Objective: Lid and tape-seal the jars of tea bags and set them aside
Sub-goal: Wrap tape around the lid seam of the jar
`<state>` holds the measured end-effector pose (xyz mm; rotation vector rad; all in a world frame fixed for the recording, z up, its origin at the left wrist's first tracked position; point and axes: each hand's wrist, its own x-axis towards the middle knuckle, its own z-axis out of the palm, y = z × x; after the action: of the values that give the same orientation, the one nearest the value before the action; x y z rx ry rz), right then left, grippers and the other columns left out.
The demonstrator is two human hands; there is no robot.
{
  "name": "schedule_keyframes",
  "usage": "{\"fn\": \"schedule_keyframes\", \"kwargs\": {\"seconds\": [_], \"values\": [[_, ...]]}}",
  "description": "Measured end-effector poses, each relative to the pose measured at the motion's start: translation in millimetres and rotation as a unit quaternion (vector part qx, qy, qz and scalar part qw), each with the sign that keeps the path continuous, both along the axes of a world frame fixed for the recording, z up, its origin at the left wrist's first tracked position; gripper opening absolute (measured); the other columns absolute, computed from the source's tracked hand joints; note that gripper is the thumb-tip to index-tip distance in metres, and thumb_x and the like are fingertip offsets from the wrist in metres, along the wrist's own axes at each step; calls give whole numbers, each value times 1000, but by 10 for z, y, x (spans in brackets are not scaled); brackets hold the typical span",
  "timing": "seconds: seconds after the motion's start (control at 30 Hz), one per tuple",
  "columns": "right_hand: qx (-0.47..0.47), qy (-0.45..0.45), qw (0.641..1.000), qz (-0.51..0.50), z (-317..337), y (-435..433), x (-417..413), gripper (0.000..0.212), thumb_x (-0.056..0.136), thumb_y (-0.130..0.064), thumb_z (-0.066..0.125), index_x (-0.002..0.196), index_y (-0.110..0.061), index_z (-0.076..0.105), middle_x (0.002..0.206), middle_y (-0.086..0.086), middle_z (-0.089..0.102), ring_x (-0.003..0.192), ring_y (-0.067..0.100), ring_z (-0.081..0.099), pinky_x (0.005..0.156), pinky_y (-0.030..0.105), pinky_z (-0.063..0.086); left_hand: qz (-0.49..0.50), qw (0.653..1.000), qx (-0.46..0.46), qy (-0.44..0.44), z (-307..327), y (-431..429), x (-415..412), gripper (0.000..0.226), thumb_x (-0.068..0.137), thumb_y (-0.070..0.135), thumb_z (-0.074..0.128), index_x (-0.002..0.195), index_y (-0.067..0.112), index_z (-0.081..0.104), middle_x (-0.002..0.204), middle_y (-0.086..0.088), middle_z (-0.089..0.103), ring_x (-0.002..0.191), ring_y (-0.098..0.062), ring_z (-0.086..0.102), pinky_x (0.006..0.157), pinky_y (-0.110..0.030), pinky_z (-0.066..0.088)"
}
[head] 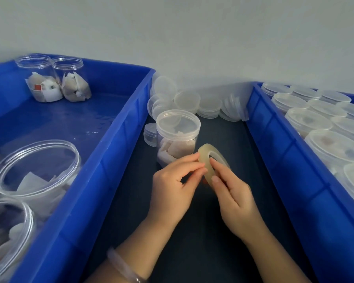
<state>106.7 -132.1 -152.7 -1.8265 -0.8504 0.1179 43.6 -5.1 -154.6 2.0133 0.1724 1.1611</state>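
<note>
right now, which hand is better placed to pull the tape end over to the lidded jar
Left, probably: the left hand pinches at the rim of the tape roll, nearest the lidded jar; the right hand is occupied gripping that roll.

Small packing workshop — blue crates point(110, 160) of jars point(42, 82) (lids point(187, 100) stacked loose)

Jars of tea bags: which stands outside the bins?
The lidded jar on the dark table, beyond the tape roll; others sit inside the left bin or right bin.
</note>
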Motion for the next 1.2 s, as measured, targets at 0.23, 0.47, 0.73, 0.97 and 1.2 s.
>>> {"fn": "schedule_keyframes", "kwargs": {"seconds": [0.23,0.47,0.73,0.97,1.2], "values": [[-30,-67,997,14,16,21,-6,55,92,-9,59,136,-27,33,102,-29,53,93,-11,57,75,1,41,-37,996,-41,72,5,-17,2,8,89,9,65,97,9,65,92,12,59,89,-4,60,76,-9,47],[-30,-116,993,18,-9,5,5,55,91,-5,60,133,-26,31,103,16,63,93,19,53,76,17,45,-60,979,-181,76,-15,-9,11,20,79,7,75,97,15,75,88,11,74,81,-1,70,75,-14,53],[-81,-153,985,17,-40,-11,34,58,91,-12,62,137,-26,31,102,8,64,70,9,56,69,22,46,-48,979,-151,126,-29,-58,15,10,91,9,62,89,18,66,83,8,68,80,-2,66,72,-14,51],[-36,-125,991,-13,-22,-11,108,52,89,-15,65,133,-32,44,97,-14,66,83,0,63,73,11,48,-178,921,-308,161,69,-23,-10,10,94,10,54,86,14,60,70,12,63,71,-5,61,73,-19,53],[-14,-155,988,-12,1,-5,117,18,90,-37,51,108,-38,53,69,-6,59,49,17,50,48,30,44,-148,953,-225,140,85,-18,-10,12,95,14,55,86,20,61,69,7,61,69,0,60,69,-11,46]]}}
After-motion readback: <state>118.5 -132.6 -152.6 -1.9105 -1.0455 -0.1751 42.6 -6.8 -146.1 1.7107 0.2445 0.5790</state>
